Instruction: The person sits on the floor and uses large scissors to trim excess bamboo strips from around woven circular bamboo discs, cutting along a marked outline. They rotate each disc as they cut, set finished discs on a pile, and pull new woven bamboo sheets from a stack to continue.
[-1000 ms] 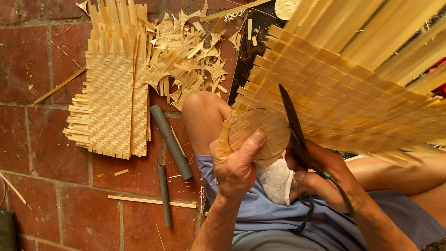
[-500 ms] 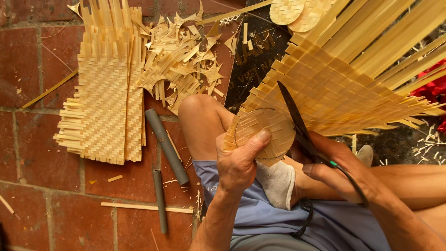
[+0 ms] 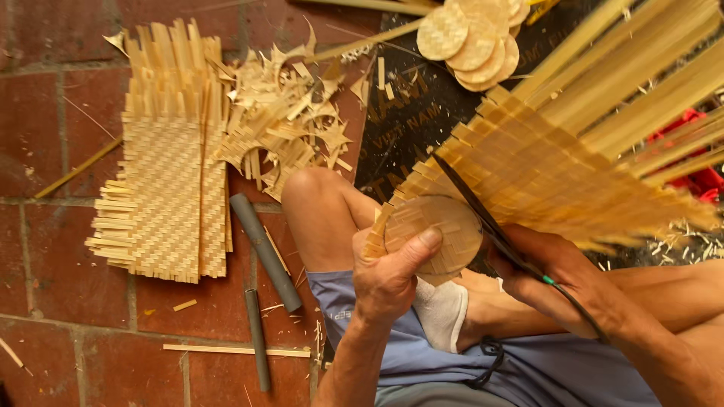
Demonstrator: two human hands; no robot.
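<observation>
I see the woven mat [image 3: 543, 173] over the knees; left hand [image 3: 388, 275] grips its round disc [image 3: 434, 234] w/ thumb on top, to steady it. Right hand [image 3: 550, 271] is clenched on scissors [image 3: 483, 215] at the edge. Cut discs [image 3: 471, 30] lie well apart.

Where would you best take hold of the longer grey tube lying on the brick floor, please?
Probably at the middle of the longer grey tube, coming from above with fingers across its width. It lies flat and slanted on the red brick floor, both long sides free, apart from the woven bamboo mat.
</observation>
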